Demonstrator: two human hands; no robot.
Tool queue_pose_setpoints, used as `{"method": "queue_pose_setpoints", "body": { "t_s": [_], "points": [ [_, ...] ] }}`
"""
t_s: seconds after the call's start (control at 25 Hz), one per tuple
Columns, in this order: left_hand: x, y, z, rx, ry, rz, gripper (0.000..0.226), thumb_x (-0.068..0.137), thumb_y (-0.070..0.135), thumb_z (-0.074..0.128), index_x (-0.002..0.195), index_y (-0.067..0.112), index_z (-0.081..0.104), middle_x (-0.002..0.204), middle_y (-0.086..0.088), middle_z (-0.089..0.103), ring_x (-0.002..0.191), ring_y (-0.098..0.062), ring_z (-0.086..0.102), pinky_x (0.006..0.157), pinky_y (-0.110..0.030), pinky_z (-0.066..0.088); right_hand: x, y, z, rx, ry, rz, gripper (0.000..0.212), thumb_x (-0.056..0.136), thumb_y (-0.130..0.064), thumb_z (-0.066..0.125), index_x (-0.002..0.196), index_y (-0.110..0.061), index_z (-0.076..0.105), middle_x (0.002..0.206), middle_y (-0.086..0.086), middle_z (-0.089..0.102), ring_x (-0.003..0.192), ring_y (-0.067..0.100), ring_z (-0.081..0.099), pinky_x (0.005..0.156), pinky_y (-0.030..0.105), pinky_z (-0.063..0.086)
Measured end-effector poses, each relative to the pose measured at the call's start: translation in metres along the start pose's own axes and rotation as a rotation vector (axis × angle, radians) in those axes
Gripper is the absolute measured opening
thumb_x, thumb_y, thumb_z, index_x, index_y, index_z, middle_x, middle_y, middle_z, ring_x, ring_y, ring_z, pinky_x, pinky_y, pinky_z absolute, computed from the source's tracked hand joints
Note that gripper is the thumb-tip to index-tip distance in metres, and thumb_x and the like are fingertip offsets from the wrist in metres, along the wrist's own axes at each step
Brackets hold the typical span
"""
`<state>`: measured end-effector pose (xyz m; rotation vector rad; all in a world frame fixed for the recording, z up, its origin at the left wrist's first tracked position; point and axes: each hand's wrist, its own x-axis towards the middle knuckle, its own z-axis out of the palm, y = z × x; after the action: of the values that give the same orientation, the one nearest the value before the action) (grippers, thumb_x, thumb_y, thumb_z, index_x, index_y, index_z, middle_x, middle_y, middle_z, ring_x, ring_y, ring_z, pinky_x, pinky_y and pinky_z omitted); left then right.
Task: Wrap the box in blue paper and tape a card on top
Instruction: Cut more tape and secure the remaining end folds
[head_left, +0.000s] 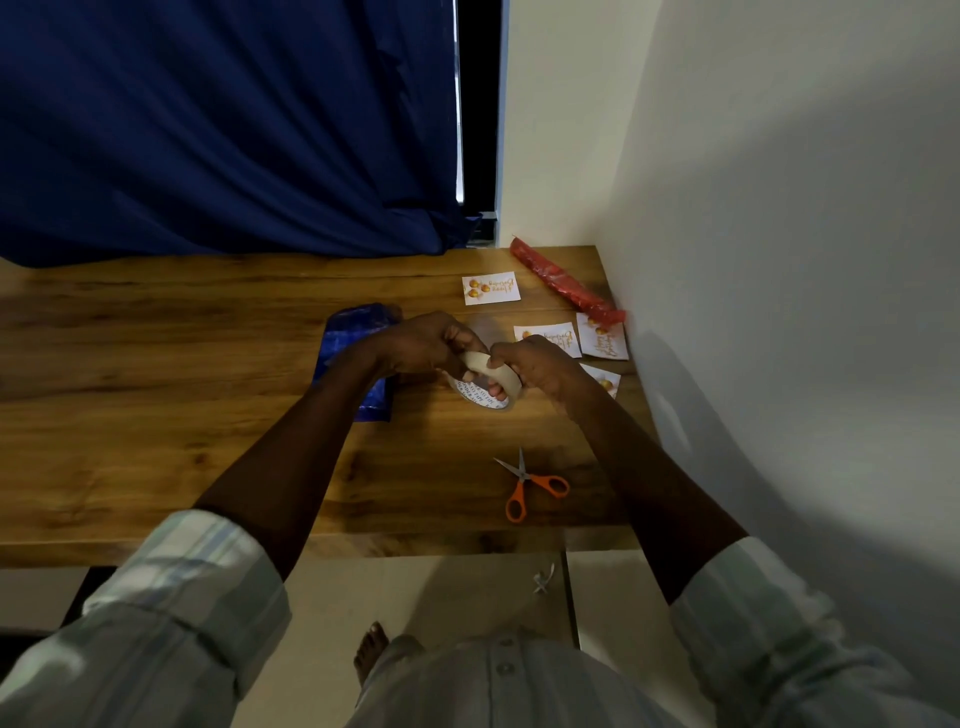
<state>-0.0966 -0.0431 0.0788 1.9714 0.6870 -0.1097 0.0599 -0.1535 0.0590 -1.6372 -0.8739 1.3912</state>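
A box wrapped in shiny blue paper (349, 332) lies on the wooden table (156, 374), partly hidden behind my left forearm. Just right of it I hold a roll of clear tape (488, 382) above the table. My right hand (540, 366) grips the roll, fingers through its core. My left hand (426, 343) pinches at the roll's outer edge, where the tape end is. Several white greeting cards with orange print lie beyond: one (491, 287) at the back, two (548, 338) (602, 338) near the wall, another (605, 382) partly under my right wrist.
Orange-handled scissors (530, 483) lie near the table's front edge on the right. A roll of red wrapping paper (566, 286) leans along the white wall at the right. A dark blue curtain (223, 130) hangs behind the table. A scrap of tape (543, 579) lies on the floor.
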Motion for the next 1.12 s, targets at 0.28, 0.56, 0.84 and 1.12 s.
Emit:
{"method": "queue_pose_setpoints", "body": {
  "t_s": [0.28, 0.56, 0.84, 1.12],
  "points": [
    [0.003, -0.008, -0.004, -0.038, 0.004, 0.006, 0.034, 0.082, -0.005, 0.067, 0.115, 0.004, 0.067, 0.113, -0.009, 0.07, 0.108, -0.023, 0.065, 0.094, -0.04, 0.053, -0.001, 0.008, -0.001, 0.056, 0.006, 0.004, 0.021, 0.079, -0.005, 0.052, 0.087, 0.009, 0.066, 0.082, 0.025, 0.069, 0.07, 0.029, 0.065, 0.073, 0.036, 0.053],
    [0.002, -0.006, 0.001, -0.013, -0.013, 0.009, 0.035, 0.082, -0.004, 0.066, 0.115, 0.007, 0.067, 0.113, -0.004, 0.07, 0.108, -0.02, 0.065, 0.092, -0.034, 0.054, -0.008, 0.002, 0.008, 0.077, 0.053, 0.051, 0.017, 0.08, -0.003, 0.052, 0.08, 0.009, 0.064, 0.061, 0.015, 0.064, 0.05, 0.02, 0.061, 0.053, 0.026, 0.052],
    [0.0, -0.013, 0.0, -0.09, 0.001, 0.01, 0.035, 0.082, -0.001, 0.068, 0.116, 0.008, 0.067, 0.114, -0.007, 0.07, 0.109, -0.026, 0.064, 0.097, -0.048, 0.051, -0.002, 0.007, 0.012, 0.11, 0.092, 0.031, 0.019, 0.073, -0.005, 0.051, 0.077, 0.007, 0.064, 0.06, 0.016, 0.061, 0.051, 0.022, 0.057, 0.054, 0.026, 0.049],
    [-0.006, -0.022, -0.001, -0.175, 0.047, 0.003, 0.034, 0.082, 0.0, 0.068, 0.114, 0.009, 0.067, 0.111, -0.009, 0.071, 0.104, -0.025, 0.064, 0.092, -0.042, 0.049, 0.007, 0.006, 0.02, 0.143, 0.058, 0.012, 0.017, 0.067, -0.006, 0.048, 0.07, 0.004, 0.061, 0.059, 0.016, 0.055, 0.049, 0.022, 0.048, 0.05, 0.027, 0.04]
  ]
}}
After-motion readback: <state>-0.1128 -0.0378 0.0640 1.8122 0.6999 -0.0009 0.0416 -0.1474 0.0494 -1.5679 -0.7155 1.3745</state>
